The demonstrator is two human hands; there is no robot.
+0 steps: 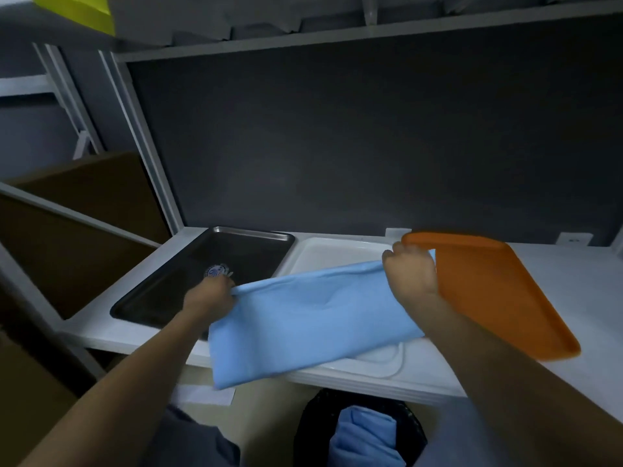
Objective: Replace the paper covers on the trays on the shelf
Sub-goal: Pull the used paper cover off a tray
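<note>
A light blue paper cover [303, 318] is stretched between my hands above the white shelf [573, 284]. My left hand [210, 293] pinches its left top corner and my right hand [409, 269] grips its right top corner. The sheet hangs over a white tray [330, 252] in the middle and droops past the shelf's front edge. A dark metal tray [236, 251] with a round sticker lies bare at the left. At the right, an orange tray [488, 284] lies bare, just beside my right hand.
A black waste bin [310, 429] with crumpled blue paper [367, 436] in it stands on the floor below the shelf. Brown cardboard boxes [84, 210] fill the rack to the left. A grey upper shelf [337, 35] runs overhead, and a dark back panel closes the rear.
</note>
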